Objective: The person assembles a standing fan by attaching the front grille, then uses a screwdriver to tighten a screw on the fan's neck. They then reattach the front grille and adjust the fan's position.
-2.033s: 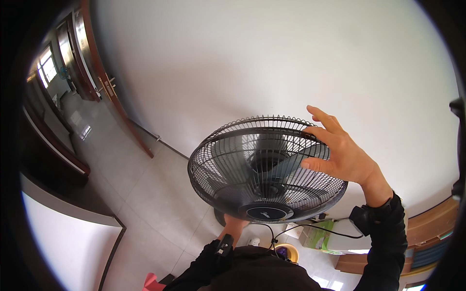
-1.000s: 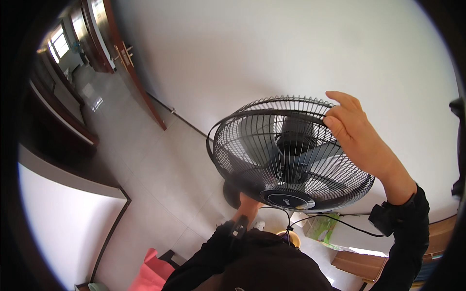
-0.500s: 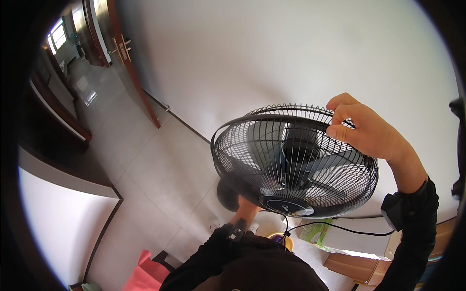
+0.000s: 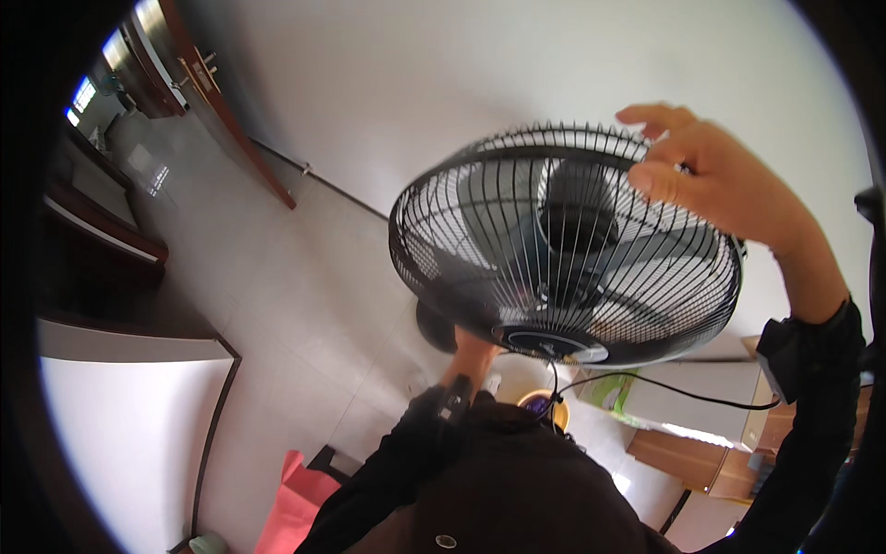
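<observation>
A black electric fan point(image 4: 563, 249) with a round wire cage and dark blades fills the middle of the view, its face tilted upward. My right hand point(image 4: 724, 185) is at the cage's upper right rim, thumb on the front and fingers bent over the edge. Below the cage my left hand point(image 4: 475, 349) reaches in under the fan head; its fingers are hidden behind the cage. A dark round base point(image 4: 434, 325) shows partly on the floor beside that hand. From the fan a black power cord point(image 4: 688, 379) runs to the right, passing near my right sleeve.
A pale wall point(image 4: 388, 65) rises behind the fan. Left of it a brown door point(image 4: 235, 129) stands ajar beside a tiled corridor point(image 4: 175, 203). Near my body are a yellow basin point(image 4: 560, 417), a white box point(image 4: 688, 399) with green packaging point(image 4: 612, 390), and a red cloth-like item point(image 4: 300, 503).
The fan appears higher and larger, with my hands still at its rim and underside. The room has shifted upward too, so my view has tilted. My right fingertips look slightly more spread.
</observation>
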Tool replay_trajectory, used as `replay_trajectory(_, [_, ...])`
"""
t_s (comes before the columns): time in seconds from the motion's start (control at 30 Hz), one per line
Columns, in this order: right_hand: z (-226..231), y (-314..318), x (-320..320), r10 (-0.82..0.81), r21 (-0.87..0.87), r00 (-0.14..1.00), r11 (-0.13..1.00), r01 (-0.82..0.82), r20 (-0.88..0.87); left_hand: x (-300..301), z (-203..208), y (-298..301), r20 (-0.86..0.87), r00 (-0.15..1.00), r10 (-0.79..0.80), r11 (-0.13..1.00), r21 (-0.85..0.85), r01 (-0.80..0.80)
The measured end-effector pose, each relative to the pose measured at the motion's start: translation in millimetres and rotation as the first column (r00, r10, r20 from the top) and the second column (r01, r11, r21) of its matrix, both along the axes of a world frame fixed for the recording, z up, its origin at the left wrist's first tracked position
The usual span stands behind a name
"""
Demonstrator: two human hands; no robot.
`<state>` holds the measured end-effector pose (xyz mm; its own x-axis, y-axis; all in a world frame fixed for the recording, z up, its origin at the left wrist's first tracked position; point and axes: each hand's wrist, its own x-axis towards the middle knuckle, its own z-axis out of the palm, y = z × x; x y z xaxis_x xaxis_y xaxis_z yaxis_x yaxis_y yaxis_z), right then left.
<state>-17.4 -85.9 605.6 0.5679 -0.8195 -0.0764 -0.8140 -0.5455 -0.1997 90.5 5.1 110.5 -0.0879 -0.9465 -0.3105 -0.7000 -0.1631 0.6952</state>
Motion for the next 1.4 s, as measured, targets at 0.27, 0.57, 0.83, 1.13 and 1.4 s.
replay_trajectory(0.27, [-6,-3,3,-0.156,-0.135,0.982,0.976,0.17,0.108,1,1,-2,0.012,1.0,0.003,1.0,-0.014,-0.003])
replay_trajectory(0.57, [-25,16,4,0.073,-0.346,0.925,0.936,0.066,0.374,0,1,-3,0.041,0.999,-0.004,1.0,0.018,0.003])
replay_trajectory(0.83, [-19,22,-8,0.124,-0.288,0.949,0.957,-0.038,0.289,-1,-2,-3,0.067,0.998,-0.014,0.999,0.036,0.011])
replay_trajectory(1.13, [-18,19,-39,0.262,-0.226,0.936,0.951,-0.21,0.236,-1,-3,-4,0.098,0.995,-0.008,0.999,0.042,0.004])
replay_trajectory(1.4, [-23,13,-44,0.147,-0.376,0.983,0.922,-0.095,0.111,-4,-5,-5,0.107,0.994,-0.001,0.999,0.038,-0.003])
